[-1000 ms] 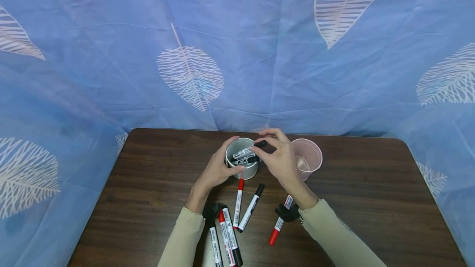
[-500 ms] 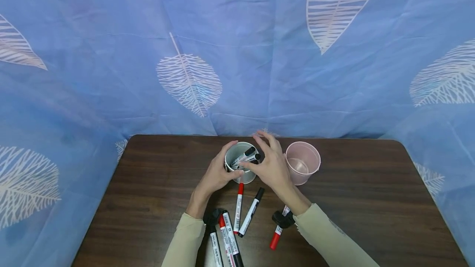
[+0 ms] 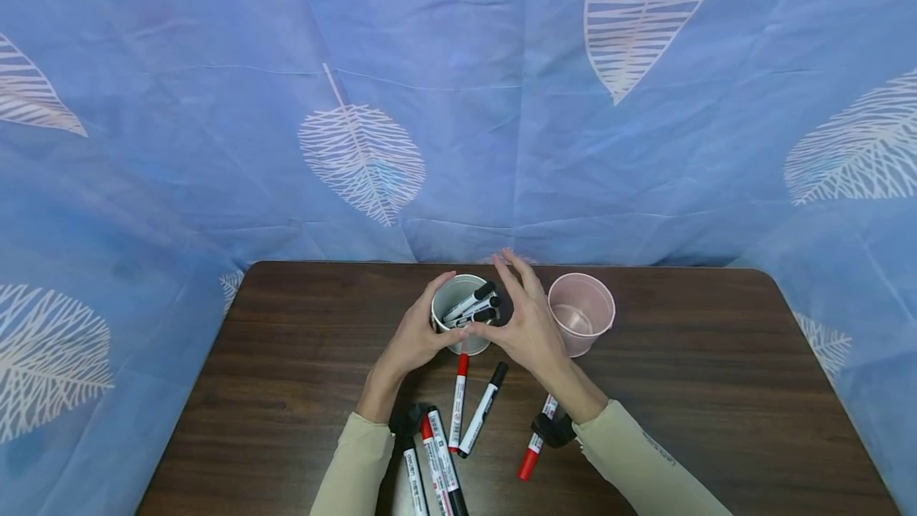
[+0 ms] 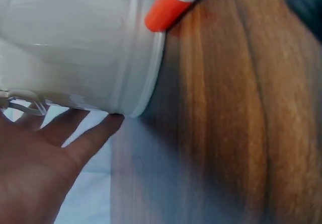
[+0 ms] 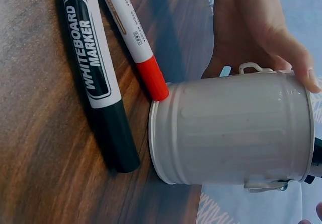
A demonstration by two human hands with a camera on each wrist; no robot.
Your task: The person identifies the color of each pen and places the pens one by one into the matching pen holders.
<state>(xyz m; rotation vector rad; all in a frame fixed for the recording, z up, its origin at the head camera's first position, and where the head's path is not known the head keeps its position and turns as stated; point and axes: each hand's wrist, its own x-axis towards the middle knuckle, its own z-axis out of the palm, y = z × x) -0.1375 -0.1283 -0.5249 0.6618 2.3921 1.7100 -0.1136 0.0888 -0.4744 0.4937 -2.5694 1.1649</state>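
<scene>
A small white bucket (image 3: 469, 346) stands near the table's back edge, with several black-capped markers (image 3: 467, 306) leaning inside. My left hand (image 3: 414, 334) grips it from the left, thumb over the front rim and fingers round the side. On its other side is my right hand (image 3: 532, 334), fingers raised and spread, thumb at the front rim close to the left thumb; nothing is held in it. In the right wrist view, a red-capped marker (image 5: 148, 73) lies with its tip at the bucket's base, and a black whiteboard marker (image 5: 95, 68) lies beside it.
A pink bucket (image 3: 582, 345) stands just right of my right hand. Several black and red markers (image 3: 438, 460) lie together by my left wrist. Another red marker (image 3: 528, 462) is partly hidden under the right wrist camera (image 3: 555, 427). A blue leaf-print cloth (image 3: 458, 102) hangs behind.
My right hand has let go of a black-capped marker, which now rests in the white bucket. Its thumb has come down to the rim. My left hand keeps its hold.
</scene>
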